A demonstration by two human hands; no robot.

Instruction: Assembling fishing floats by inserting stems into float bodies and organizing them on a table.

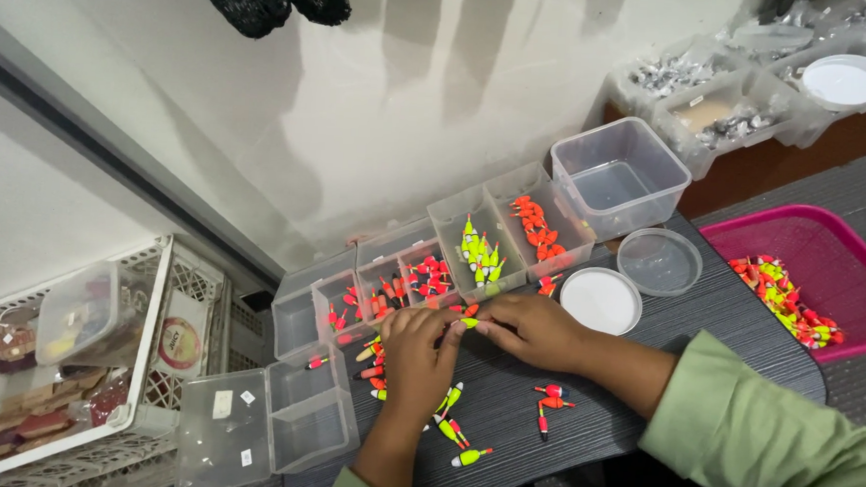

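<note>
My left hand (416, 358) and my right hand (533, 330) meet over a dark ribbed table (709, 321), and together they pinch a small yellow-green fishing float (468, 322) between the fingertips. Loose floats lie around them: yellow-green ones (454, 430) below my left hand, red ones (548, 401) below my right. Just beyond the hands stands a row of clear plastic boxes, one holding yellow-green floats (480, 248), one orange floats (536, 228), and smaller ones with red floats (429, 276).
An empty clear tub (618, 175) and two round lids (600, 301) sit at the right of the row. A pink basket (853, 259) holds mixed floats. An open clear box (267, 424) lies at the left, beside a white crate (165, 287).
</note>
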